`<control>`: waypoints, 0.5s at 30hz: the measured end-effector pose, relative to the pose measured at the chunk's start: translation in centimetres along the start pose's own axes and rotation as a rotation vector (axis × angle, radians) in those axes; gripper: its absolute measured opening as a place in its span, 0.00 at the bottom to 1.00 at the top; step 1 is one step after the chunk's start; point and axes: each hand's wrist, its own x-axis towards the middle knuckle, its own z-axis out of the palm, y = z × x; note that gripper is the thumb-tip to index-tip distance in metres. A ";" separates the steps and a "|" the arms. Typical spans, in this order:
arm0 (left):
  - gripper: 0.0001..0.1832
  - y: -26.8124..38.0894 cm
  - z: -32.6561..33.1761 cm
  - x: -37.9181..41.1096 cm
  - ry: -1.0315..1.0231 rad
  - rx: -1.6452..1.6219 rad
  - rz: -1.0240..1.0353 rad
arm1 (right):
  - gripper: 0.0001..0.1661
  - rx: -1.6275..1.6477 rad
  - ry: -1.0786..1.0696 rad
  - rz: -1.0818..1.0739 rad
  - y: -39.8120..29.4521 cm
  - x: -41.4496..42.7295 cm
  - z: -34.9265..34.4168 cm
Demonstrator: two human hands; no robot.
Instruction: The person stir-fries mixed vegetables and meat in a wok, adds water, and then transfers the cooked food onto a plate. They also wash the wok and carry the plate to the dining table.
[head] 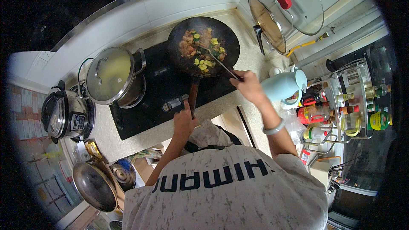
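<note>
My left hand [184, 121] grips the wooden handle [193, 94] of a dark wok [176, 46] on the black gas cooktop [153, 105]. In the wok lie browned meat pieces [187, 48] and chopped green vegetables [203, 65]. Held by its dark handle in my right hand [249, 86], a metal spatula [223, 65] reaches into the food; its blade is partly hidden there. A bangle sits on my right forearm. Left of the wok stands a steel pot [131, 92] under a fogged glass lid [108, 73].
A pressure cooker [65, 115] stands at the left, above an empty pan [95, 187]. Near my right forearm are a pale blue jug [279, 84] and a rack [335, 102] of sauce bottles. Glass lids [271, 22] lean at the upper right, by a yellow gas hose [302, 46].
</note>
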 end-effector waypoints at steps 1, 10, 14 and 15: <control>0.43 0.2 -0.2 0.0 -0.012 0.006 -0.011 | 0.19 -0.026 -0.080 0.013 -0.1 -0.4 -1.5; 0.41 0.8 -0.6 -0.1 -0.014 0.021 -0.019 | 0.17 -0.500 -0.198 -0.192 0.2 2.5 -1.1; 0.42 0.4 -0.3 0.2 0.021 0.049 0.002 | 0.18 -0.432 -0.099 -0.313 0.4 5.8 -1.2; 0.42 0.1 0.1 0.0 0.027 0.050 0.006 | 0.17 -0.389 -0.073 -0.365 -0.4 6.0 -1.9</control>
